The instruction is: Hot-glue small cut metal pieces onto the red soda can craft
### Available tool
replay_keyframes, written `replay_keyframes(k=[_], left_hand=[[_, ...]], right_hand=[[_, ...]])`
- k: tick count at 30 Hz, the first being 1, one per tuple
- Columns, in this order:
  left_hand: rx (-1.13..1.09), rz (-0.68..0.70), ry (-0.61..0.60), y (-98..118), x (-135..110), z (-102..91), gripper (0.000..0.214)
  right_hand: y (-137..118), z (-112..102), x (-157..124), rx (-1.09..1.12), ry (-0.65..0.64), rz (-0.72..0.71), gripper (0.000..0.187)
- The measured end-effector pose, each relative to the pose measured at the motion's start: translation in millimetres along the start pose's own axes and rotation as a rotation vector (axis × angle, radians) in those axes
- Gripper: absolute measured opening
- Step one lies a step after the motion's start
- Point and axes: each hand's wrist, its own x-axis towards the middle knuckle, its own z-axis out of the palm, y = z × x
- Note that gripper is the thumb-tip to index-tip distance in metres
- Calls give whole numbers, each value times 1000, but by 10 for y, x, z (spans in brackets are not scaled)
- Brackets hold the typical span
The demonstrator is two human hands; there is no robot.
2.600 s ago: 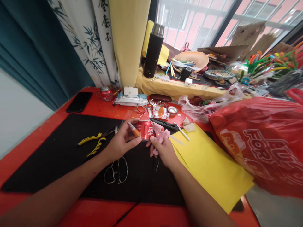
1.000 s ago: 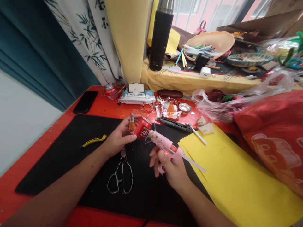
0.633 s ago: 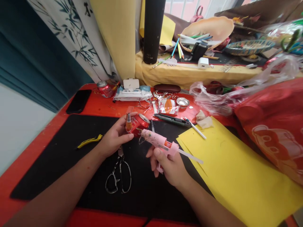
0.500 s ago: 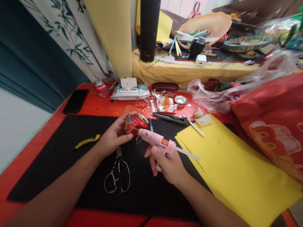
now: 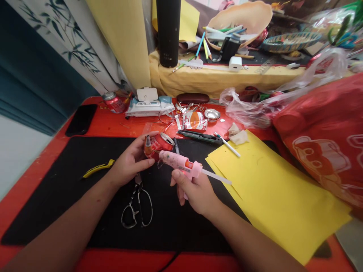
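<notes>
My left hand (image 5: 129,162) is closed round a small red drink can (image 5: 159,144) tilted on its side, with a small orange cone-shaped piece (image 5: 148,145) pinched against it by the thumb. In my right hand (image 5: 195,190) is a pink hot glue gun (image 5: 181,164); its nozzle points left and almost touches the can, and a clear glue stick juts from its back. Both hands hover above a black mat (image 5: 85,196) on the red table (image 5: 113,126).
Steel scissors (image 5: 137,206) and yellow-handled pliers (image 5: 98,168) lie on the mat. A yellow sheet (image 5: 275,189) and a red plastic bag (image 5: 323,132) fill the right side. A phone (image 5: 81,119), another can (image 5: 112,102), wipes (image 5: 149,105), a utility knife (image 5: 200,136) and scraps lie at the back.
The glue gun's nozzle has drawn in to the can's side, after being swung back from it a second ago. The left hand has tipped the can and cone; the view has dipped lower.
</notes>
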Motion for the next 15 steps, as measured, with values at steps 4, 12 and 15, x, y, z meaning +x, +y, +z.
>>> replay_keyframes(k=[4, 12, 15], left_hand=[[1, 3, -9, 10, 2, 6, 76], [14, 10, -18, 16, -2, -3, 73], [17, 7, -23, 4, 1, -7, 73]], right_hand=[[-32, 6, -1, -12, 7, 23, 66], [-3, 17, 4, -13, 18, 27, 64], [-22, 20, 1, -19, 19, 41, 66]])
